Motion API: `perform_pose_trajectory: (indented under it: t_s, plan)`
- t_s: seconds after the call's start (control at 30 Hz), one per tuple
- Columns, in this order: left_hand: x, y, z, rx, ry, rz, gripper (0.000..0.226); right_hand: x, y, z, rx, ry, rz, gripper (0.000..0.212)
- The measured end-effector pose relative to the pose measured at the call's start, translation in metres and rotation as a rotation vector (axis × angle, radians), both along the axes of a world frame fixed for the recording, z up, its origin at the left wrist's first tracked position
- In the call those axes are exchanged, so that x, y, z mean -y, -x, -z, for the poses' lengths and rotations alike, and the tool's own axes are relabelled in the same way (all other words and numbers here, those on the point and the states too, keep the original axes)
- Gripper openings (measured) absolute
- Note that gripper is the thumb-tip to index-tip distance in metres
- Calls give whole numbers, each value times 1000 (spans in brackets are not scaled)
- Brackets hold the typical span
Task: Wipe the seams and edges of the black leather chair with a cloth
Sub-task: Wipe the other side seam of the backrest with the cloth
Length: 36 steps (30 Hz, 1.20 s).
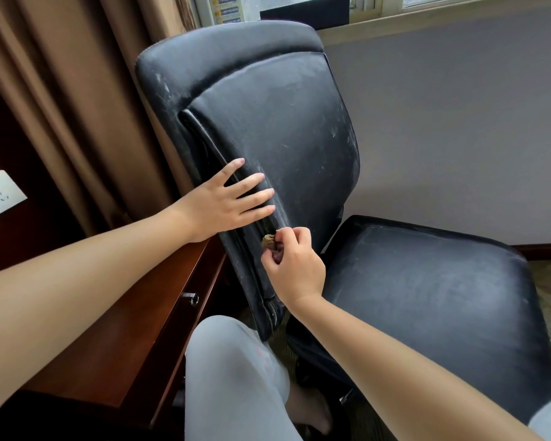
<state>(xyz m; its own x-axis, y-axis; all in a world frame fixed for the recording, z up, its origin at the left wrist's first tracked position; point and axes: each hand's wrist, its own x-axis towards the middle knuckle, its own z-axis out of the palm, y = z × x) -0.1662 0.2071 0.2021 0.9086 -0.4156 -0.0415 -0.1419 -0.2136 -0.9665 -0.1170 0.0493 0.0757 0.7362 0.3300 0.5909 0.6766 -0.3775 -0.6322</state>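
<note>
While the dark red-brown wooden worktop (159,300) with its small metal drawer knob (190,296) stands along the left, beside the brown curtain (77,90), the left hand (226,202) lies flat with straight, spread fingers on the side edge of the black leather chair (268,128), pressing the padded backrest and holding nothing. That backrest looks soft over a stiff frame, so a flat palm near the piping should steady it; the chair is probably heavy enough not to tip, though it may turn under a push. Just below and to the right, the right hand (295,265) pinches a small, bunched brown cloth (268,240) between thumb and curled fingers, its tip touching the seam low on the backrest's side. Being limp and light, the cloth seems best held bunched tight like this, so a firm corner can reach into the groove. Further right, the dusty black seat cushion (427,281) sits before the pale wall (458,122).
</note>
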Motion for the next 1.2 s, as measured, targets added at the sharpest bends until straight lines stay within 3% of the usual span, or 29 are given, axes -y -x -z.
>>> perform_pose_trajectory:
  t_s: [0.33, 0.6, 0.97, 1.2]
  plan:
    - [1, 0, 6, 32, 71, 64, 75, -3, 1, -16, -345, 100, -81, 64]
    - [-3, -5, 7, 44, 118, 71, 63, -5, -15, -23, -180, 219, -106, 64]
    - [-13, -17, 6, 29, 179, 94, 59, -17, -30, -22, -146, 296, -76, 56]
    - [-17, -18, 9, 50, 170, 101, 60, -12, -32, -20, -137, 311, -119, 68]
